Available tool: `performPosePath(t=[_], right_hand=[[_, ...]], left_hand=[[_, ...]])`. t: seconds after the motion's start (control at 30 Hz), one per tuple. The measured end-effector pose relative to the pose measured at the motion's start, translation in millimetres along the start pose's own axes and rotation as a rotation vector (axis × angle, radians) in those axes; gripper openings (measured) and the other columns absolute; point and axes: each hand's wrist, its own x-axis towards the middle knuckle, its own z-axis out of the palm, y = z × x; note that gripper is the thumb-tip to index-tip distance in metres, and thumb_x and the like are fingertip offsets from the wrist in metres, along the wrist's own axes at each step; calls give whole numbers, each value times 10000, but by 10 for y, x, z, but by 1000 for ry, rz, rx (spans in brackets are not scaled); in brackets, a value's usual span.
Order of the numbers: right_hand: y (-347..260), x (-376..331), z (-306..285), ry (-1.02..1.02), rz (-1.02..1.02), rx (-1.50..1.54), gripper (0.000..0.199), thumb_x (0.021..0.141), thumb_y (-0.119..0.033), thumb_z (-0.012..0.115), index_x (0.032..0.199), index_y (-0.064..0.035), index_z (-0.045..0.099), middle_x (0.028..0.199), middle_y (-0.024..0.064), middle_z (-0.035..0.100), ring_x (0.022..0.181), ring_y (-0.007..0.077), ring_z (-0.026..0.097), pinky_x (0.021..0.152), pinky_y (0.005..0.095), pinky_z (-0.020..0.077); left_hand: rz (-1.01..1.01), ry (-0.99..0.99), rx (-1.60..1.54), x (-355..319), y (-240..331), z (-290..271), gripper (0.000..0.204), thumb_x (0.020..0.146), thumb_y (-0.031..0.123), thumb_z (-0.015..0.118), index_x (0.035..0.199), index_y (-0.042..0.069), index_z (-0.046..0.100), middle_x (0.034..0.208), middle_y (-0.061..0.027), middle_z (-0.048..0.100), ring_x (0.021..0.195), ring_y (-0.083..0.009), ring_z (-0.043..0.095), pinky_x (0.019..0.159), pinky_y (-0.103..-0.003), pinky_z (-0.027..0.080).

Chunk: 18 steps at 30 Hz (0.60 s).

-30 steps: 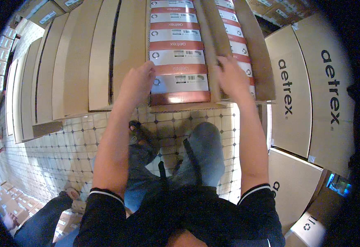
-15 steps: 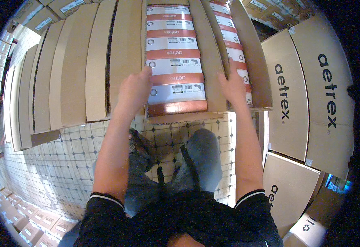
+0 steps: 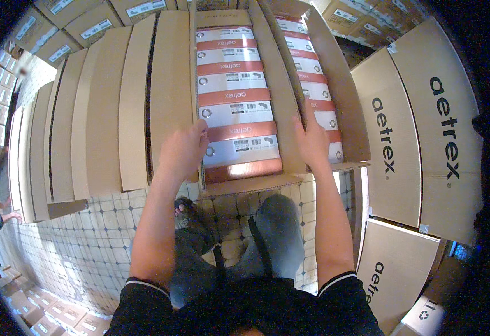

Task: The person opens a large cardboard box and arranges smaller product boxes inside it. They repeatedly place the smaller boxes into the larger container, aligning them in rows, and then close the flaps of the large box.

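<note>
An open brown cardboard carton (image 3: 275,95) stands in front of me, with a row of white and copper-red shoeboxes (image 3: 238,113) inside. My left hand (image 3: 181,150) is closed over the carton's left wall, fingertips curling in beside the shoeboxes. Across from it, my right hand (image 3: 314,145) grips the right wall, its thumb on the near side and its other fingers partly hidden in the gap toward a second open carton (image 3: 340,84). That second carton also holds a row of shoeboxes (image 3: 312,66).
Several brown cartons (image 3: 102,112) stand in a row to the left. Large printed cartons (image 3: 390,134) are stacked on the right. More labelled cartons (image 3: 91,25) line the back. A co-worker's hands (image 3: 12,215) show at the far left, over the tiled floor (image 3: 105,246).
The cartons and my hands now appear lower in the picture, while my grip on the carton walls looks the same. The co-worker's hands show more at the left.
</note>
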Motion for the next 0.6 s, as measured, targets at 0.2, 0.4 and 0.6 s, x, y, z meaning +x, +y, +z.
performPosePath(t=[0.2,0.4,0.6], right_hand=[[-44,-42,-30,-27,31,62,640,973,-389,507,1525,-122,326,1121,275,662,1007,463,640,893,512,492],[-112,-80,-74,-4,14,69,640,980,-394,494,1533,-125,314,1164,270,649,1059,458,620,936,504,471],[-57,-70,-39,53,-43,140,676,963,-464,479,1521,-114,330,1086,307,657,988,477,643,888,545,493]], left_hand=[[-54,-4,-106,26,52,64,263,942,206,534,1178,99,576,1018,-219,676,876,-427,670,764,-536,541],[-60,-16,-154,74,20,91,380,910,179,540,1276,75,537,1186,-237,615,970,-440,651,836,-531,531],[-28,-44,-229,155,-19,40,448,884,154,539,1324,81,488,1213,-249,608,979,-459,640,870,-543,516]])
